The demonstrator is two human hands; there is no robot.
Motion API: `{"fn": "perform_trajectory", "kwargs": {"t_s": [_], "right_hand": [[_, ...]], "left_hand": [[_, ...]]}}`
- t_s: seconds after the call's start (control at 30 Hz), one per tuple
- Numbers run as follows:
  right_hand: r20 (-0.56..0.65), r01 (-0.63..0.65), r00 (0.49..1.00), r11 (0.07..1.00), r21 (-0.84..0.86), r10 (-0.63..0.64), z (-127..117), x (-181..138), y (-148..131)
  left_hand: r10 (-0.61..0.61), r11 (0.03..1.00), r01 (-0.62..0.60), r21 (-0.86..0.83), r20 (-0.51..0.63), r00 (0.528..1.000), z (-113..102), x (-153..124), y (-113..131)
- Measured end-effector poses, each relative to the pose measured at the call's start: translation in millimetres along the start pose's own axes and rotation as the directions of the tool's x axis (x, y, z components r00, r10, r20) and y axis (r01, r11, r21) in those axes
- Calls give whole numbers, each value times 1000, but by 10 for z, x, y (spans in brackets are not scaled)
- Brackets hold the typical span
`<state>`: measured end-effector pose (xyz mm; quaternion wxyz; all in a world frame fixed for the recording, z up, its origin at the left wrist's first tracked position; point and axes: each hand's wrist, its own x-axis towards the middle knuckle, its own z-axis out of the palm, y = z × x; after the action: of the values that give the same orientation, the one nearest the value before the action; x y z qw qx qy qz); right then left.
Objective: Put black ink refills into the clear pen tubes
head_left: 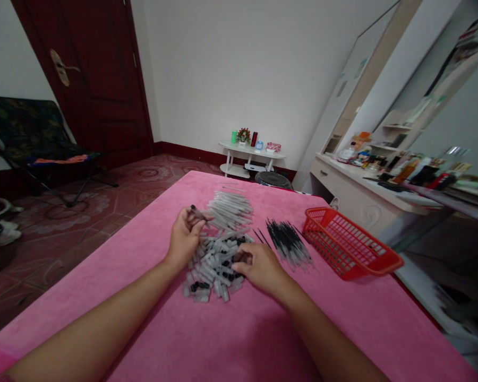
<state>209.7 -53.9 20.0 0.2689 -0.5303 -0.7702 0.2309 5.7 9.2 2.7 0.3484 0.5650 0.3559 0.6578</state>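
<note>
My left hand is closed in a pinch on a pen cap, a short see-through piece with a black end, raised just over the pile's left side. My right hand reaches into the right side of a heap of clear pen caps, some with black parts. Its thumb and fingers are drawn together, and what lies between them is hidden. Behind the heap lies a stack of clear pen barrels. To the right of it, thin black-and-clear pen refills are spread in a bundle.
A red plastic basket stands at the right of the pink-covered table. Further right is a dresser crowded with bottles. A small white stand is by the far wall; a folding chair stands at the left.
</note>
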Motion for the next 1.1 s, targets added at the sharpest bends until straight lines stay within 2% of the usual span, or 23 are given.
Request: {"fn": "perform_trajectory", "kwargs": {"t_s": [0.13, 0.23, 0.33, 0.47, 0.57, 0.67, 0.77, 0.87, 0.97, 1.1], "right_hand": [[205, 117, 975, 986, -117, -91, -114, -62, -94], [233, 180, 964, 958, -224, -127, -119, -76, -126], [247, 174, 963, 952, -254, -110, -135, -81, -143], [229, 48, 973, 974, -221, 4, -234, -57, -107], [88, -52, 995, 998, 20, 50, -266, 6, -9], [-4, -133, 990, 930, 344, 143, -231, 81, 89], [26, -233, 966, 820, 523, 258, -195, 119, 120], [15, -217, 969, 815, 538, 248, -189, 115, 89], [3, -109, 993, 886, 450, 121, -175, 84, 33], [154, -22, 988, 947, 320, -29, -128, 2, -73]], "left_hand": [[-199, 940, 180, -290, -38, 979, -18, 45, 4], [-359, 862, 333, -382, 3, 933, -34, 48, -19], [-422, 824, 395, -407, 26, 906, -30, 42, -38], [-458, 801, 428, -419, 33, 888, 3, 33, -19], [-467, 790, 441, -425, 49, 883, 32, 23, 21], [-478, 779, 459, -427, 69, 876, 61, 4, 63], [-480, 775, 474, -418, 100, 872, 85, -22, 88], [-471, 780, 474, -408, 117, 874, 96, -40, 87], [-468, 789, 469, -398, 106, 877, 93, -44, 69], [-457, 796, 456, -397, 99, 884, 78, -41, 44]]}}
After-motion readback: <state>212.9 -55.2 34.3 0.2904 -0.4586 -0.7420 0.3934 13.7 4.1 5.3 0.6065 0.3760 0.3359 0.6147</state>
